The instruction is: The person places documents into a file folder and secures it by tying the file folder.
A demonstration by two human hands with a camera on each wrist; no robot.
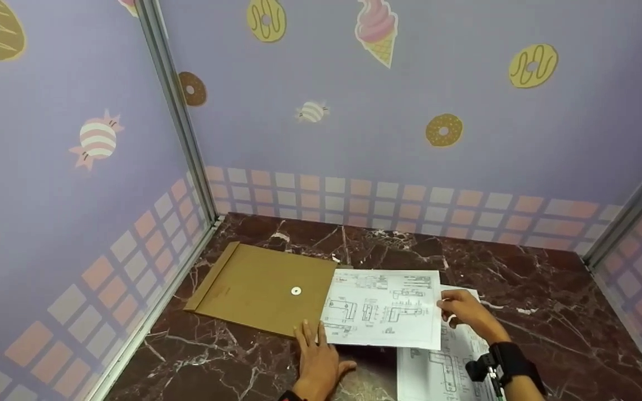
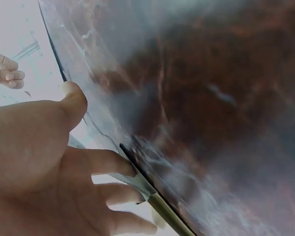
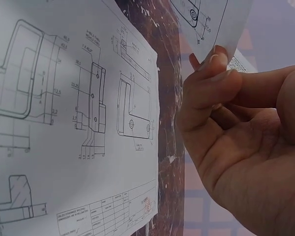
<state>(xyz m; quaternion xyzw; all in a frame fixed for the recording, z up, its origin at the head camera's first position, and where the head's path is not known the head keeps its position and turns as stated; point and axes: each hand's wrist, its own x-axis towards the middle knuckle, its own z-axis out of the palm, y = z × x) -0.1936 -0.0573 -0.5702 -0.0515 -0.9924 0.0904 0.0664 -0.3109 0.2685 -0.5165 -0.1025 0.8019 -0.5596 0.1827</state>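
Observation:
A brown paper document envelope (image 1: 265,281) with a white round button lies flat on the left. Its right side meets a white technical drawing sheet (image 1: 382,306), which overlaps it or sits partly inside; I cannot tell which. My right hand (image 1: 463,312) pinches the sheet's right edge between thumb and fingers, plainly seen in the right wrist view. With fingers extended, my left hand (image 1: 318,356) touches the envelope's near edge by its right corner, thumb spread out. Below the right forearm lies a second drawing sheet (image 1: 438,365), partly covered by the first sheet and the arm.
The tabletop (image 1: 232,362) is dark red marble with white veins. A purple patterned wall (image 1: 326,139) stands behind it, with side panels at left and right. Metal posts (image 1: 187,139) mark the corners. A black strap with a camera (image 1: 488,367) sits on the right wrist.

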